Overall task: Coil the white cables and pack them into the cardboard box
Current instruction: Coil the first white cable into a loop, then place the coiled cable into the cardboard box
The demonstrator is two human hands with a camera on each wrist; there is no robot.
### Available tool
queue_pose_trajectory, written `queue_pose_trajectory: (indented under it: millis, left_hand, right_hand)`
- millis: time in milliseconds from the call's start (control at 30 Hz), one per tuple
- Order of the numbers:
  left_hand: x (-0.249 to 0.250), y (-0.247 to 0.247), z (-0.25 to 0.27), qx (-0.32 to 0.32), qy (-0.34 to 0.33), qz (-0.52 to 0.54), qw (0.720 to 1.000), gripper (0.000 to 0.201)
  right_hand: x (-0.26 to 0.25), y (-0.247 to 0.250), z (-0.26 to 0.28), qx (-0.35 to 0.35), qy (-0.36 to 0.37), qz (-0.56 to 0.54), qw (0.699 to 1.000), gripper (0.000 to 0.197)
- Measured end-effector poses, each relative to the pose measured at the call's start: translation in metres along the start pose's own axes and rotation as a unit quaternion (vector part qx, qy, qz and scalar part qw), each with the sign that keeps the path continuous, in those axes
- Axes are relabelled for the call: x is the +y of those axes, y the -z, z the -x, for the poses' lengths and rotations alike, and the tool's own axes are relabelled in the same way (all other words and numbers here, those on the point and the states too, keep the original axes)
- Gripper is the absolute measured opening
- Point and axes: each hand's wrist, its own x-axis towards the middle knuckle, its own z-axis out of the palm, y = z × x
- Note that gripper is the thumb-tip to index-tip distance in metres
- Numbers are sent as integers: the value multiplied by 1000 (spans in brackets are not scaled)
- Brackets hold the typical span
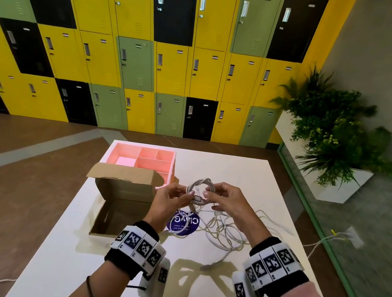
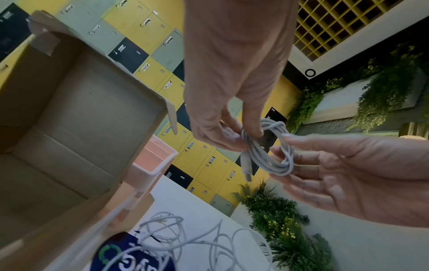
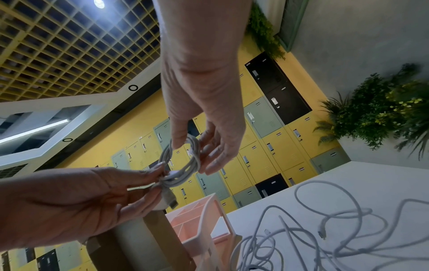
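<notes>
At frame centre, my left hand [image 1: 170, 201] and right hand [image 1: 229, 202] each pinched the coiled cable [image 1: 199, 190] above the table [image 1: 248, 177]. The open box [image 1: 120, 203] stood lower left; loose cables [image 1: 224, 229] lay lower right.

White cables [image 1: 223, 229], brown cardboard box [image 1: 124, 196], pink tray [image 1: 166, 169], yellow-green-black lockers [image 1: 138, 48].

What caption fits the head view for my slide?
Both hands, left hand and right hand, hold a coiled white cable beside the open cardboard box.
</notes>
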Motion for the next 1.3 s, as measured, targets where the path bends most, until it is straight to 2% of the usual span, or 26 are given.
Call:
queue_pose_trajectory:
  millis: [233, 400, 533, 767, 900, 967, 1067, 1200, 1300]
  left_hand:
    - [-7, 28, 3, 38, 1, -69, 997, 14]
    - [-20, 64, 16, 76, 33, -154, 985, 12]
    - [-29, 99, 24, 98, 66, -156, 981, 12]
    - [-37, 147, 13, 114, 63, -191, 973, 19]
    - [-52, 167, -7, 140, 69, -240, 958, 18]
    - [-59, 173, -18, 165, 86, -286, 940, 16]
    - [-68, 181, -30, 177, 109, -398, 893, 26]
    - [-78, 195, -37, 170, 146, -489, 843, 27]
    - [-81, 206, -39, 133, 167, -570, 794, 33]
  right_hand:
    - [8, -23, -1, -12, 8, -13, 1000, 13]
    - [33, -62, -6, -48, -20, 84, 995, 7]
    - [45, -98, -7, -51, -24, 109, 992, 15]
    - [45, -151, -28, -75, -9, 139, 987, 18]
    - [49, -174, -43, -75, -21, 134, 988, 21]
    - [53, -183, -49, -77, -23, 162, 984, 19]
    - [62, -195, -57, -87, -14, 228, 970, 19]
    - [74, -206, -61, -108, -40, 283, 952, 27]
    - [72, -209, -65, -151, -68, 303, 938, 28]
